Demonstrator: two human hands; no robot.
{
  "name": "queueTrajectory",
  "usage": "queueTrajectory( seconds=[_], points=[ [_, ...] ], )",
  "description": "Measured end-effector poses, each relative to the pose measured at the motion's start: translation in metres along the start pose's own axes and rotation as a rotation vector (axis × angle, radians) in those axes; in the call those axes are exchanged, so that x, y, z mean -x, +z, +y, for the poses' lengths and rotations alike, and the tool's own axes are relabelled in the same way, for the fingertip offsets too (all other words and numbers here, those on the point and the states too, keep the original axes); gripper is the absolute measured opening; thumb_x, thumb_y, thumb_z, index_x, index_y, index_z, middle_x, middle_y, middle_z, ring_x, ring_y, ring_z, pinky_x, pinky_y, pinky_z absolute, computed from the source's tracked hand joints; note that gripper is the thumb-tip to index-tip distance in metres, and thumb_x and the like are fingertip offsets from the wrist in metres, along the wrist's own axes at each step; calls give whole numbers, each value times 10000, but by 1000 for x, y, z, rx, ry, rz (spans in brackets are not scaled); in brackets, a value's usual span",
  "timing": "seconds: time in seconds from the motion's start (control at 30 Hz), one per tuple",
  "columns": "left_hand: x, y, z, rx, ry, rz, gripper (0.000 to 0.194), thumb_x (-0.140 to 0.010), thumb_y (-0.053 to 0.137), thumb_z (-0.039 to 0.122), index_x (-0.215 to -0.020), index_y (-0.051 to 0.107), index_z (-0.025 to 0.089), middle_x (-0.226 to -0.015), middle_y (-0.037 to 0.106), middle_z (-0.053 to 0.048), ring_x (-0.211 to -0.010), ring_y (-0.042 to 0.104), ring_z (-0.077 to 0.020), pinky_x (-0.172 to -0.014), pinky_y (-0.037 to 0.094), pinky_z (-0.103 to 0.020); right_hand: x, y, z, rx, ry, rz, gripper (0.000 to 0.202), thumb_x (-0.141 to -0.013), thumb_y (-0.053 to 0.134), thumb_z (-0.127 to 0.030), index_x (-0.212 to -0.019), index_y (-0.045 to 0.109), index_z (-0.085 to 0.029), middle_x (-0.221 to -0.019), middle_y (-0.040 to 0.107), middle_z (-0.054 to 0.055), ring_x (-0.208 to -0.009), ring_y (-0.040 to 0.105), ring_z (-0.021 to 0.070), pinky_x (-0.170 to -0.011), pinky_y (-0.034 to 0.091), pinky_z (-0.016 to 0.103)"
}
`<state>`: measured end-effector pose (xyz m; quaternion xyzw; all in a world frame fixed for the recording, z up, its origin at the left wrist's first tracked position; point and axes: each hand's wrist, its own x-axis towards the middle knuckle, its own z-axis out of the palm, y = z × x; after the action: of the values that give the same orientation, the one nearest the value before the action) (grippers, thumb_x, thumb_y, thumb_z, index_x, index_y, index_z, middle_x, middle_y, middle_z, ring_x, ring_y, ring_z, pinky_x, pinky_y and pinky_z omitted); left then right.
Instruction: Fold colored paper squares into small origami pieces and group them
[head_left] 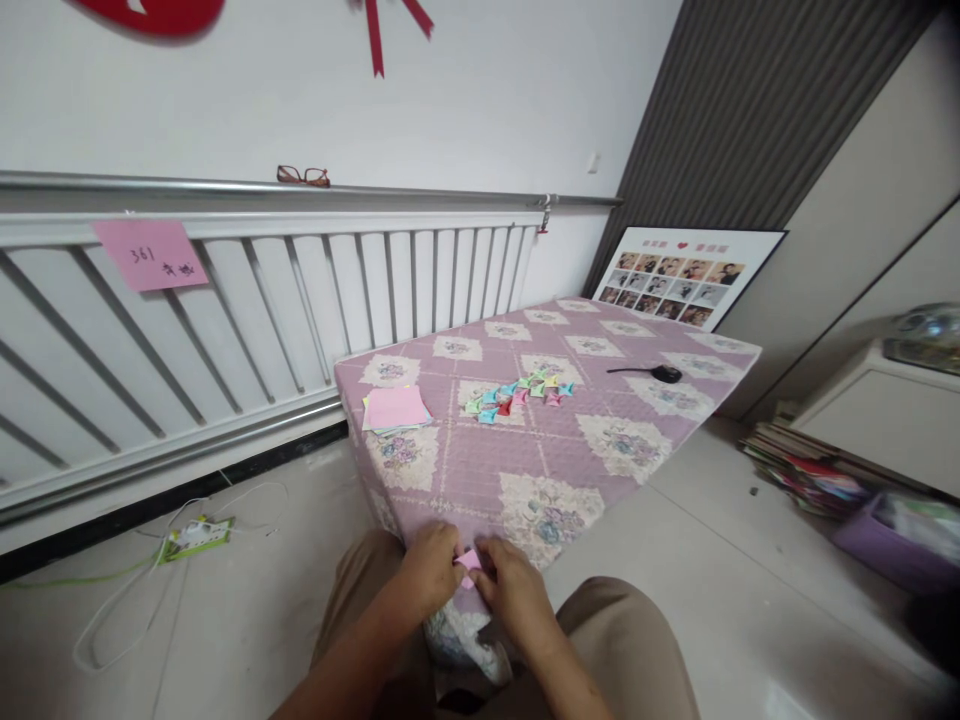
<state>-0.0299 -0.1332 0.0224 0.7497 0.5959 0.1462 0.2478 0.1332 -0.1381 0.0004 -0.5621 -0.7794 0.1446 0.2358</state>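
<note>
A small folded pink paper (469,567) is at the near edge of the cloth-covered table, between my two hands. My left hand (435,565) pinches its left side, and my right hand (514,585) grips its right side with fingers closed. Farther back on the table lie several small folded papers (520,397) in green, blue, pink, red and yellow, grouped in rows. A stack of square paper sheets (396,409), pink on top, rests near the table's left edge.
The patterned tablecloth (480,470) spans the table. A black spoon-like object (665,373) lies at its right. Behind are a radiator (420,275) and a photo board (675,275). A power strip (197,538) with cables sits on the left floor; a purple bin (892,545) stands right.
</note>
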Motion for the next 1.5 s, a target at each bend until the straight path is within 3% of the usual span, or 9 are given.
queueTrajectory(
  seconds=[0.1,0.27,0.47,0.63,0.8,0.97,1.13,1.27,1.5],
  points=[
    [3,5,-3,51,-18,14,111,-761,541,140,-858,547,193,-872,625,7,-817,549,-146,-692,387,-239,-1,-2,0,-17,-23,-31,105,-767,603,-166,-829,643,-240,-785,630,16,-769,586,181,-674,413,261],
    [6,11,-6,115,-16,12,164,-762,537,139,-917,546,191,-832,625,27,-747,558,-126,-633,375,-222,-2,-4,-1,-111,-12,-70,85,-764,572,-166,-713,611,-221,-733,620,-10,-716,571,152,-638,384,241],
    [12,4,-2,-28,108,43,93,-827,516,143,-791,590,188,-858,606,-3,-828,531,-152,-727,370,-260,-2,-2,-1,-140,-72,-85,104,-768,566,-160,-675,561,-205,-679,599,-26,-672,547,141,-621,366,240],
    [10,2,2,-204,156,119,117,-887,481,177,-859,593,198,-904,597,-16,-880,515,-178,-768,379,-294,-8,0,0,-4,-263,45,108,-837,544,-164,-735,541,-198,-740,580,3,-728,524,168,-698,377,289],
    [1,13,-4,-287,197,259,185,-922,445,172,-830,604,196,-881,598,-24,-864,500,-192,-784,384,-334,-16,2,5,193,-410,211,215,-922,448,-186,-727,537,-194,-729,535,20,-715,461,181,-702,352,317],
    [1,29,-14,-364,292,353,248,-956,428,221,-806,625,200,-839,609,-27,-835,502,-197,-754,373,-354,-11,2,8,268,-488,202,196,-924,452,-146,-788,583,-197,-740,544,20,-754,453,188,-770,350,348],
    [10,31,-13,-366,249,251,237,-951,442,227,-812,631,195,-846,609,-27,-833,507,-195,-744,373,-355,-2,9,14,191,-413,137,194,-909,490,-164,-740,579,-198,-741,556,20,-751,479,182,-738,364,327],
    [17,27,-13,-273,193,158,162,-926,490,242,-888,644,213,-906,609,-28,-890,500,-195,-806,371,-358,0,10,20,62,-351,57,69,-868,574,-198,-806,599,-215,-816,596,16,-801,520,182,-760,384,324],
    [19,27,-13,-61,4,204,127,-874,541,233,-805,647,227,-894,609,-11,-903,507,-189,-810,348,-350,2,0,17,-74,-246,-6,48,-859,598,-220,-877,626,-255,-859,612,5,-851,540,189,-806,385,345]
  ],
)
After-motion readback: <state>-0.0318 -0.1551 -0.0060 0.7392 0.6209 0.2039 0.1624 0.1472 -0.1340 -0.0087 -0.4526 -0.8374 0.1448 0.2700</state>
